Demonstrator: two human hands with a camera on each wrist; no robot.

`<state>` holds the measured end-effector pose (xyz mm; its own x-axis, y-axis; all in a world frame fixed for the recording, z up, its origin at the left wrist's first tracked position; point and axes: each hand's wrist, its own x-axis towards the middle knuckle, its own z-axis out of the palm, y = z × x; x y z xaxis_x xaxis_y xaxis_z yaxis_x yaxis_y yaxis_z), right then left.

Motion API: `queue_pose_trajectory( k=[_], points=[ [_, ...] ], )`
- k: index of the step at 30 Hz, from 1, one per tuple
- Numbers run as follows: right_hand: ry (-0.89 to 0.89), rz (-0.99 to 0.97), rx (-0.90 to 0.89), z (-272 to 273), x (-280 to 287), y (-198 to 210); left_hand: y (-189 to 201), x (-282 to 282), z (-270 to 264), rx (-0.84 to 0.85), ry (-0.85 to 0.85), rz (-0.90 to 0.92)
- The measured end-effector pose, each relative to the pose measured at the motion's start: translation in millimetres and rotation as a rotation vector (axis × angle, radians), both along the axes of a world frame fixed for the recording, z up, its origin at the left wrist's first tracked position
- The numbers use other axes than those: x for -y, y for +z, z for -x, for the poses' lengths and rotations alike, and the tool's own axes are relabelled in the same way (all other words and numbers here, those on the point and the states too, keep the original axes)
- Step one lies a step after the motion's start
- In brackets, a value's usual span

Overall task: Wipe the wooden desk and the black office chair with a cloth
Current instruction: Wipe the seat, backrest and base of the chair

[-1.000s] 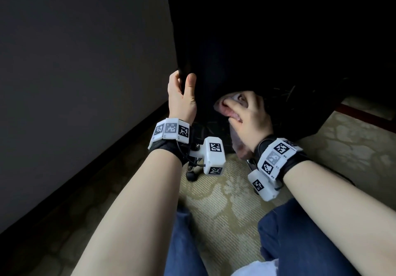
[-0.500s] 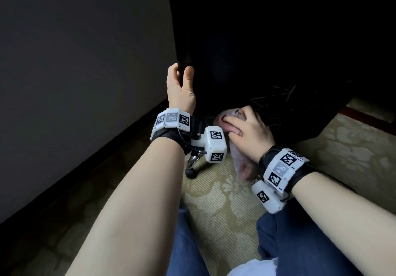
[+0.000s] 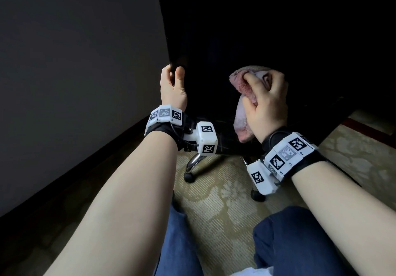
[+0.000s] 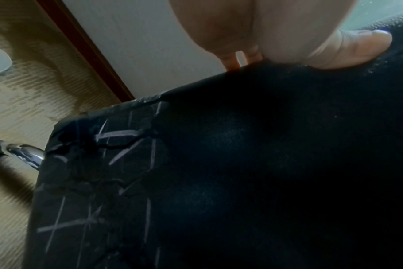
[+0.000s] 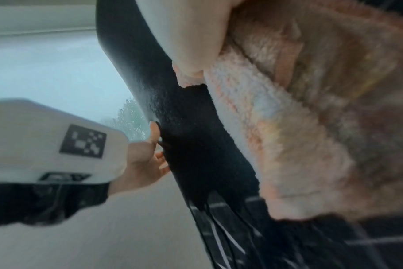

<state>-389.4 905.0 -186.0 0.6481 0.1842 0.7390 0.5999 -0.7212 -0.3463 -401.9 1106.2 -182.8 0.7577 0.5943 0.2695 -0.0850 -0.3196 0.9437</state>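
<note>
Black office chair [image 3: 246,46], upright, back panel facing the camera; pink fluffy cloth [image 3: 246,95], bunched, pressed against the back's lower part.

Right hand [image 3: 265,102] is climbing the chair [image 3: 214,46] back with the cloth [image 3: 246,80].
From low by the seat's underside half a second ago, the bunched cloth is rising level with the left hand [image 3: 172,89], which is also edging higher along the back's edge.

text: none legible | wrist bands [image 3: 165,116]: black-and-white square markers only, no words or numbers
</note>
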Motion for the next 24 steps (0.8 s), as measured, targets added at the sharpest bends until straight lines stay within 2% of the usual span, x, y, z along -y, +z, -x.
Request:
queue_pose_trajectory(
  k=[9, 13, 16, 20, 24],
  points=[
    [-0.041, 0.320, -0.520, 4.1, -1.9, -72.3, -2.3, -2.1, -2.8, 0.062, -0.018, 0.026],
    [-0.020, 0.313, -0.692, 8.6, -0.9, -82.2, -2.3, -6.1, -1.5, 0.037, -0.020, 0.027],
    [0.028, 0.214, -0.594, 13.6, 4.9, -72.2, 0.4, -2.9, -0.8, 0.018, 0.018, 0.048],
    [0.104, 0.079, -0.389, 18.6, 20.0, -44.2, -0.6, 24.0, 3.3, 0.064, 0.189, 0.155],
    [0.101, -0.038, -0.123, 24.3, 43.1, -15.8, 4.4, 80.9, 12.0, -0.103, 0.208, 0.099]
  ],
)
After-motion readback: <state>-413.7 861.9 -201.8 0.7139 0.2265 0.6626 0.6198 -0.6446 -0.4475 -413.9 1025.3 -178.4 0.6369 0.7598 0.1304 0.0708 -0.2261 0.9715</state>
